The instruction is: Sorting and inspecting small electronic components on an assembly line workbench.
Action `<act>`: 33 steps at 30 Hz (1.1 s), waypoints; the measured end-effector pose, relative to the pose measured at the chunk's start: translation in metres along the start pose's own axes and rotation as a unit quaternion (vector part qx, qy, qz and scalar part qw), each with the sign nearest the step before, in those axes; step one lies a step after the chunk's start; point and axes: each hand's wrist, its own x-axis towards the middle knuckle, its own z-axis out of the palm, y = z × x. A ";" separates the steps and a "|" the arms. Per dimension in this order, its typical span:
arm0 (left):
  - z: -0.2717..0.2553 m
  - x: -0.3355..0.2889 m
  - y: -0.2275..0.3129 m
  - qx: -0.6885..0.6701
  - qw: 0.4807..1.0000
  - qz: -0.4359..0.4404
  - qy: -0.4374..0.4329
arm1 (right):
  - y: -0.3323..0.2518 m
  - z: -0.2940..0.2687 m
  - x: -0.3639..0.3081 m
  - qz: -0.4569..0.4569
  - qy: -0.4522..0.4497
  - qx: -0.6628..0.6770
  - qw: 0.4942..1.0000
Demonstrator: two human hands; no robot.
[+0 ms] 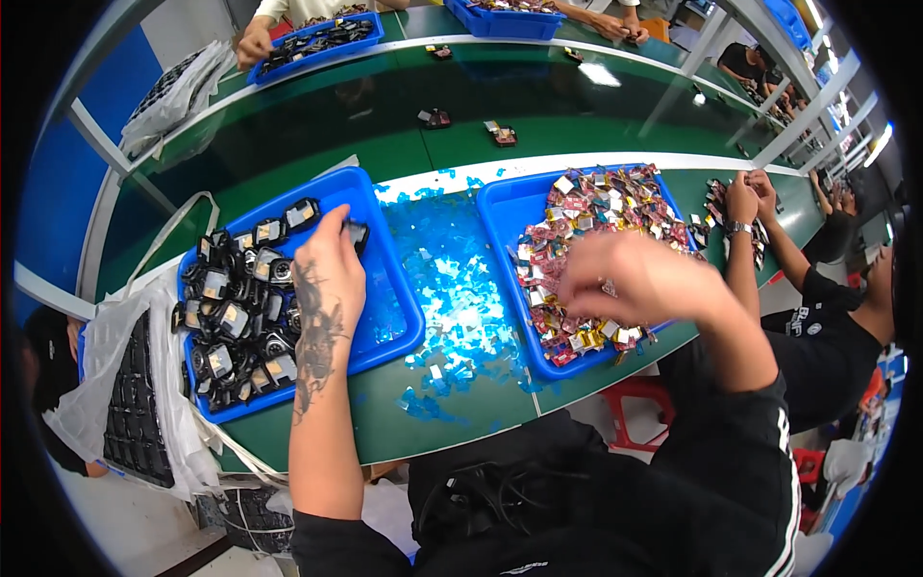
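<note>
My left hand is closed, its fingertips pinching a small black plastic housing above the inner part of the left blue tray. Black housings with pale rectangular faces lie heaped in that tray's left side. Over the right blue tray hovers my right hand, fingers bent downward and smeared by motion. Beneath it is a pile of small red circuit boards with silver and yellow parts; whether the fingers grip one is hidden.
Blue film scraps litter the green table between the trays. Behind runs a green conveyor belt carrying a few assemblies. Co-workers' hands work at right and across. A bagged black tray stack stands left.
</note>
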 end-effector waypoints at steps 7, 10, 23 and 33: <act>-0.009 -0.015 0.060 -0.596 0.762 -0.187 -0.170 | -0.030 0.068 -0.028 0.112 0.167 -0.115 0.973; -0.005 -0.025 0.074 -0.602 0.741 -0.197 -0.222 | -0.021 0.079 -0.025 0.095 0.207 -0.117 0.967; -0.004 -0.054 0.105 -0.293 0.935 0.176 -0.091 | -0.019 0.054 -0.031 0.203 0.341 0.641 0.657; -0.004 -0.066 0.115 -0.366 0.914 0.132 -0.117 | -0.025 0.076 -0.009 0.221 0.289 0.599 0.713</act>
